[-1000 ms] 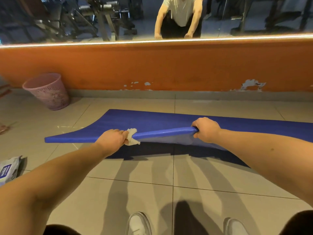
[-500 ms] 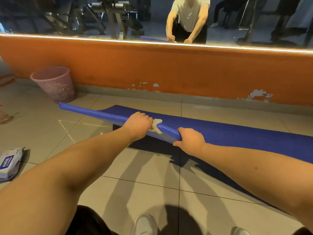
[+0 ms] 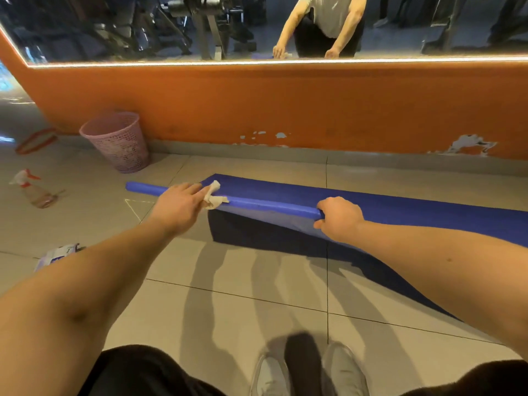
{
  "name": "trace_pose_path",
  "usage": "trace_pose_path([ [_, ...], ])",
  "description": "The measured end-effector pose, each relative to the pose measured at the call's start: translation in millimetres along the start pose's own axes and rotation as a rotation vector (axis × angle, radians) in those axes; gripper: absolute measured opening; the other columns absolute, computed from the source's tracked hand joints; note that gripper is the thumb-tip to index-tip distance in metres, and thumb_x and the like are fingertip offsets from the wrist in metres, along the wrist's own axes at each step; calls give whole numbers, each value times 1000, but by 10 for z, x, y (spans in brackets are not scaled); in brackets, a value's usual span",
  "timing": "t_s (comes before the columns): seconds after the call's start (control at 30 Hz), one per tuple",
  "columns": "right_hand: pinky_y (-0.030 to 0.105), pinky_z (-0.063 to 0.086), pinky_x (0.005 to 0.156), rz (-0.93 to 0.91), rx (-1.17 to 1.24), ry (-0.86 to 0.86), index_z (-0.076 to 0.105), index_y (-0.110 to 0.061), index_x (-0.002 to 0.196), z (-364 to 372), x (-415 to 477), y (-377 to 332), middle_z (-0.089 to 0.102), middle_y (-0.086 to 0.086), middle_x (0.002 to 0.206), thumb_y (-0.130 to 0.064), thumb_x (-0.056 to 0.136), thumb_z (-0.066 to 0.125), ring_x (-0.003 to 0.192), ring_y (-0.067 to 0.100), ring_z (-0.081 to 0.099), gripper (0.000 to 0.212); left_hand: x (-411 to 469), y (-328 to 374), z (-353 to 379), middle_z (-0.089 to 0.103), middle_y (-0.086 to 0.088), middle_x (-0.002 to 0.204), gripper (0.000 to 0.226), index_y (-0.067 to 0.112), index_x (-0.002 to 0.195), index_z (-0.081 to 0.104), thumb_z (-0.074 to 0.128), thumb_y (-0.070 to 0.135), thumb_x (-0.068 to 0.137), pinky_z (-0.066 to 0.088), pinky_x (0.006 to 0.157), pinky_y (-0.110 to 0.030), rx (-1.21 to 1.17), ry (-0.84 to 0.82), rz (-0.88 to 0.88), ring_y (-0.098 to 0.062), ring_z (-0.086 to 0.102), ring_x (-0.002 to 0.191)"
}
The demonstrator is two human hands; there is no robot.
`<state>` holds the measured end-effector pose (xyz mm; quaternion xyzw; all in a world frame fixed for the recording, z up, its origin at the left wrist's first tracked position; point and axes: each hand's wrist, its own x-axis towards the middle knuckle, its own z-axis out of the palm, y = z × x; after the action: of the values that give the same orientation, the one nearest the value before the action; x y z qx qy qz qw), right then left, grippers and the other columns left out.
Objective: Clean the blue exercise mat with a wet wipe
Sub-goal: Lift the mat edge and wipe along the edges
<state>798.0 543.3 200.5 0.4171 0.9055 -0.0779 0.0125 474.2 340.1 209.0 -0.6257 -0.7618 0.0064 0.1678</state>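
Warm, dim indoor light; several fanned arm shadows on floor tiles [image 3: 257,281]. LED strip [image 3: 257,62] glares. Wide-angle bowing at edges; slight softness.

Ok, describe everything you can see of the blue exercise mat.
The blue exercise mat is long, thin and foam-like. Its far side lies flat on the tiled floor near the orange wall; its near edge is lifted and curled over, showing a paler underside. The right hand grips that edge; the left hand holds a white wipe against it.
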Motion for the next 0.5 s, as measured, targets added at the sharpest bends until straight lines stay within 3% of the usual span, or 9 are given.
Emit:
trace_pose_path([
  [0.13,26,27,48,-25,-6,-9,58,-20,89,80,13,-35,59,0,81,-24,92,64,72,20,55,8,34,145,123,60,-10,137,48,14,146,50,57,25,100,44,101,-42,0,-54,17,-33,56,123],
  [0.23,26,28,49,0,31,-7,58,-19,88,83,40,1,59,1,80,-24,92,64,73,21,55,9,185,396,155,59,-8,138,47,11,144,49,58,20,99,38,108,-38,10,-76,31,-28,54,124],
  [0.4,25,31,51,9,80,1,55,-20,79,116,90,24,58,1,77,-23,91,66,71,21,55,17,440,861,111,61,-5,134,44,12,146,47,43,29,106,40,102,-38,-32,-101,113,-28,56,115],
  [0.5,26,28,50,3,63,-25,48,-22,70,125,96,7,56,0,76,-25,90,67,72,21,53,27,608,1313,112,64,-3,130,38,17,141,52,49,25,104,45,98,-41,-56,-172,171,-27,59,113],
])
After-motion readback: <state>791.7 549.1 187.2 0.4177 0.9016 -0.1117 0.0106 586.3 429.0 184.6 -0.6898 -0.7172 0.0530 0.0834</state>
